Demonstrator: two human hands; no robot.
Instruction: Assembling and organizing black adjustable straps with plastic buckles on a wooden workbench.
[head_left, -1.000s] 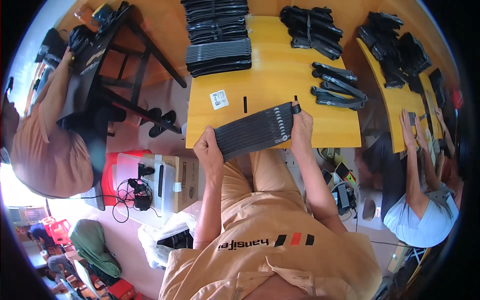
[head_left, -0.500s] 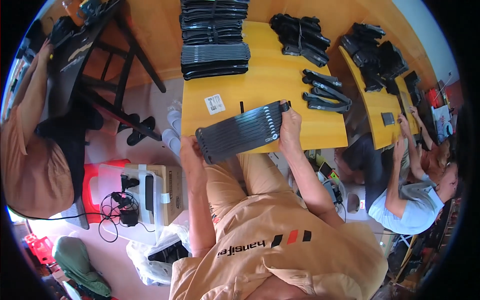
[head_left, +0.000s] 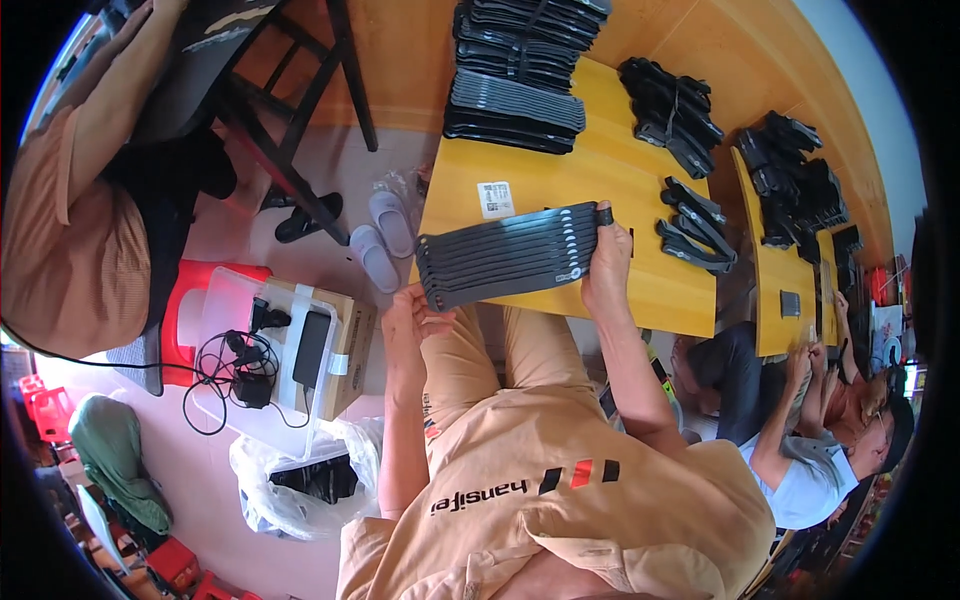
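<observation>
A fanned stack of dark grey straps (head_left: 505, 258) is held up over the table's front edge, above my lap. The flat strips overlap in a row, with rounded ends and pale marks along the right end. My right hand (head_left: 608, 268) is closed around that right end, thumb on top. At the lower left corner my left hand (head_left: 412, 315) grips the other end with its fingertips, some fingers reaching beneath. Just behind the straps, a white printed label (head_left: 495, 200) lies on the yellow table (head_left: 560, 170).
Tall piles of black straps (head_left: 520, 85) stand at the table's back left. A tied bundle (head_left: 672, 115) and loose straps (head_left: 695, 225) lie to the right. A clear bin with cables (head_left: 250, 350) is at my left. People sit at other tables on both sides.
The view has swung, so the table and piles sit farther right. The straps are now more level, and my left hand's fingers have loosened and spread somewhat at their corner.
</observation>
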